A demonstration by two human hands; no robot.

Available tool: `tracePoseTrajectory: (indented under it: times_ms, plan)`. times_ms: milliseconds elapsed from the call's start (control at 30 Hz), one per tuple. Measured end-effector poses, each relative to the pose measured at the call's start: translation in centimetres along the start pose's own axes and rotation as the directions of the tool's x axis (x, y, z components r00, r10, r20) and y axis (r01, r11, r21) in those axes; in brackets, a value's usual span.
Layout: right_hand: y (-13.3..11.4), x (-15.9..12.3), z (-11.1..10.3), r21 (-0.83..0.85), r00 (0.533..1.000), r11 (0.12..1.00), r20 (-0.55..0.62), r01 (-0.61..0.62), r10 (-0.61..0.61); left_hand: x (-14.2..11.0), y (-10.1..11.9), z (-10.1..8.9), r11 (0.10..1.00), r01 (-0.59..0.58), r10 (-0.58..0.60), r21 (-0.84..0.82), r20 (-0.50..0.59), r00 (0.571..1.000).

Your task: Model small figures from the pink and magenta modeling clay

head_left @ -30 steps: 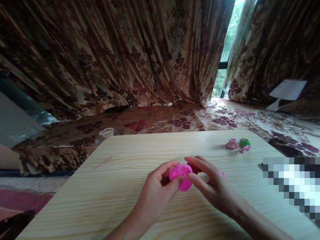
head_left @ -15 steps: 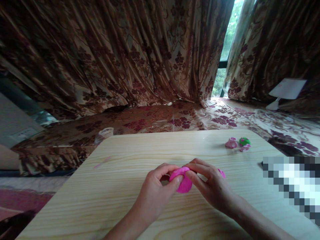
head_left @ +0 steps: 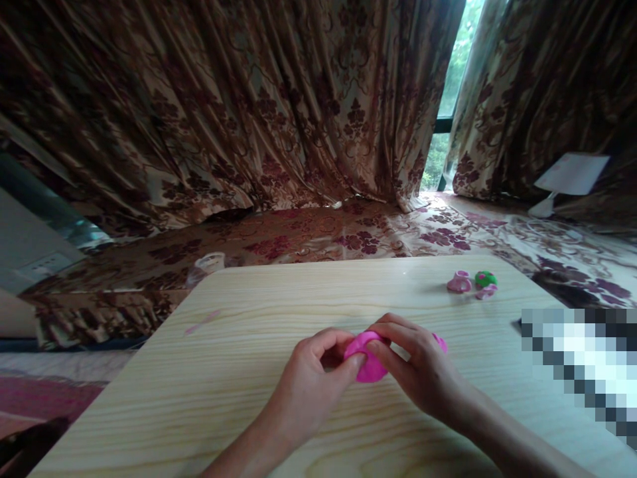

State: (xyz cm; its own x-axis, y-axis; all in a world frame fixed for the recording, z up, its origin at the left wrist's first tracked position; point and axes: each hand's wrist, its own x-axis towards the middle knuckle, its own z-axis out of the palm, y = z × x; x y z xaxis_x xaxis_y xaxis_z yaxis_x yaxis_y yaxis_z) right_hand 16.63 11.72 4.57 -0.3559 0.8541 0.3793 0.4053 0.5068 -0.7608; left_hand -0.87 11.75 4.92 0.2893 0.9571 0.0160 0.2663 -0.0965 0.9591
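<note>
A bright pink piece of modelling clay (head_left: 372, 370) is held between both hands above the table. My left hand (head_left: 316, 372) pinches its left side between thumb and fingers. From the right, my right hand (head_left: 413, 358) presses its thumb on the clay's face, with the fingers behind the upper edge. The clay looks flattened and rounded; its far side is hidden by my fingers. Another bit of pink clay (head_left: 440, 342) shows just past my right hand, mostly covered by it.
The pale wooden table (head_left: 239, 405) bears a small pink shape (head_left: 458, 283) and a green lump with pink spots (head_left: 486, 279) at the far right. A thin pink translucent tool (head_left: 202, 322) lies at left. A pixelated patch (head_left: 587, 358) covers something at right. Behind stands a lamp (head_left: 571, 174).
The pink clay has turned and shifted slightly right between my fingers, and its folded upper edge looks rounder. My right thumb has moved onto its face. The other things stay put.
</note>
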Motion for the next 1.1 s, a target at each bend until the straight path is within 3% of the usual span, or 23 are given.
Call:
tracePoseTrajectory:
  times_ms: [200, 333, 567, 733, 933, 1100]
  plan:
    - [-0.3, 0.1, -0.2, 0.001, 0.999, 0.999, -0.010, -0.048, 0.048, 0.2, 0.5, -0.2, 0.996, 0.021, -0.026, -0.088, -0.059, 0.998]
    - [-0.2, 0.0, 0.0, -0.016, 0.999, 0.999, -0.013, -0.033, 0.033, 0.2, 0.7, -0.2, 0.992, 0.033, -0.036, -0.125, -0.026, 0.999]
    - [0.2, 0.0, 0.1, 0.024, 1.000, 1.000, -0.002, -0.004, 0.004, 0.1, 0.8, -0.4, 0.998, 0.008, -0.006, -0.061, 0.033, 0.999]
    - [0.2, 0.0, 0.2, 0.016, 1.000, 1.000, -0.025, 0.002, -0.001, 0.2, 1.1, -0.5, 0.999, -0.028, 0.029, 0.030, -0.033, 0.999]
    - [0.0, 0.1, -0.2, 0.025, 0.997, 0.999, -0.070, -0.032, 0.034, 0.3, 0.5, -0.4, 0.994, 0.007, -0.013, -0.111, -0.051, 0.999]
    - [0.0, 0.2, -0.3, -0.029, 0.998, 0.999, -0.062, -0.021, 0.019, 0.1, 0.4, -0.2, 0.998, -0.015, 0.015, -0.064, -0.002, 1.000]
